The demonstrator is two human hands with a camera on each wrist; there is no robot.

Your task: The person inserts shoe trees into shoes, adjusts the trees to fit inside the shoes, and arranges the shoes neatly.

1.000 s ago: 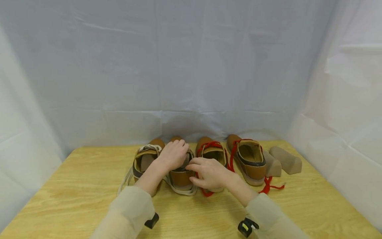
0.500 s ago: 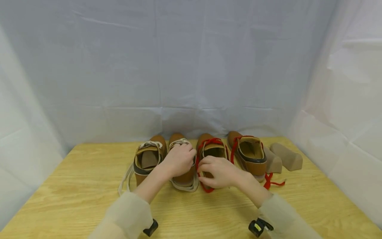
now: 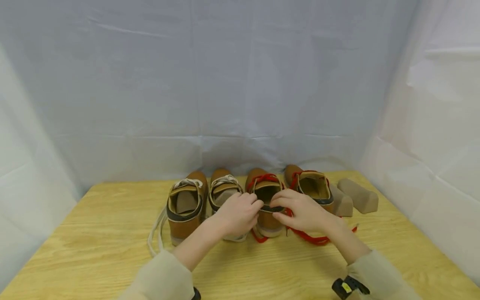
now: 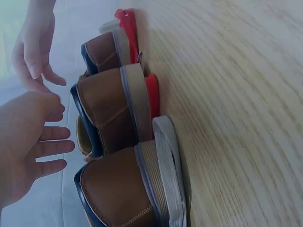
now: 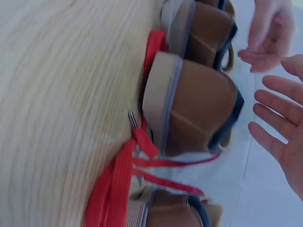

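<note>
Two shoes with white laces (image 3: 186,203) are set side by side on the wooden table (image 3: 93,241). Two brown blocks (image 3: 358,196) are seen near the right edge.

Shoes (image 3: 262,200) packed tight; blocks (image 3: 358,196) crowd right; table (image 3: 93,233) front open.

No legible text, label, brand, number or sign appears in any view. The brown leather shoes (image 3: 267,199) and the light wooden table (image 3: 93,233) carry no readable markings.
</note>
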